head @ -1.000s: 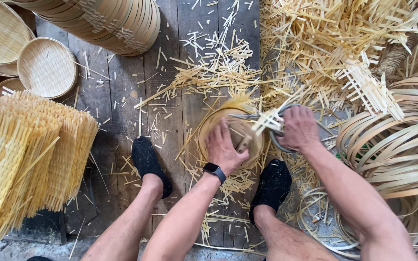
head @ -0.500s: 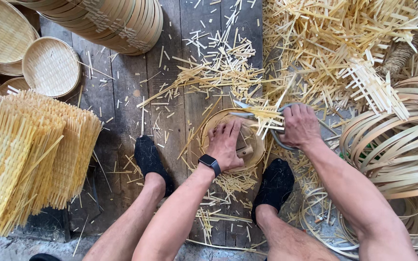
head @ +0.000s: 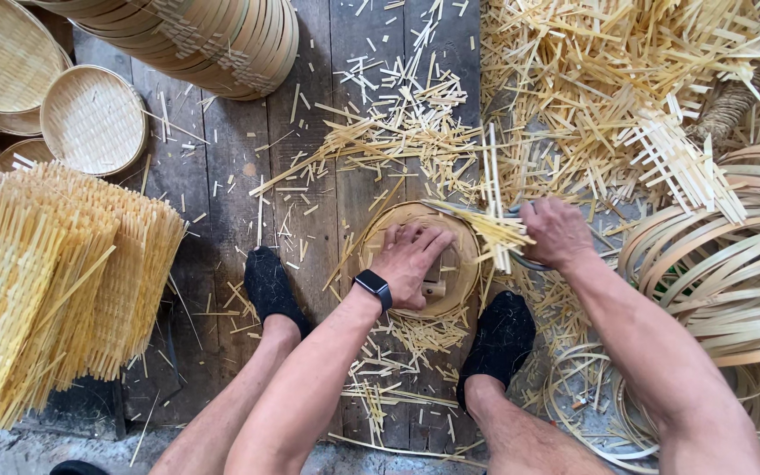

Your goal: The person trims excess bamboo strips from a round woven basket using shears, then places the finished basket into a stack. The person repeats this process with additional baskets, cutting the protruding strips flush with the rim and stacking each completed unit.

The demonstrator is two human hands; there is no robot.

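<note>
**Trimming moves round the rim**

The left hand (head: 411,264) presses flat, fingers spread, on the round tray (head: 450,264) between the feet, where half a second ago it lay further left. Just right of it, the right hand (head: 558,233) is closed on shears (head: 521,261), and cut strips (head: 494,230) now splay out at the rim.

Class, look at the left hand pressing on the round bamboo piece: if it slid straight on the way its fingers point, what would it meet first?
Probably the bundle of bamboo strips crossing the round bamboo piece, just beyond the left hand.
</note>
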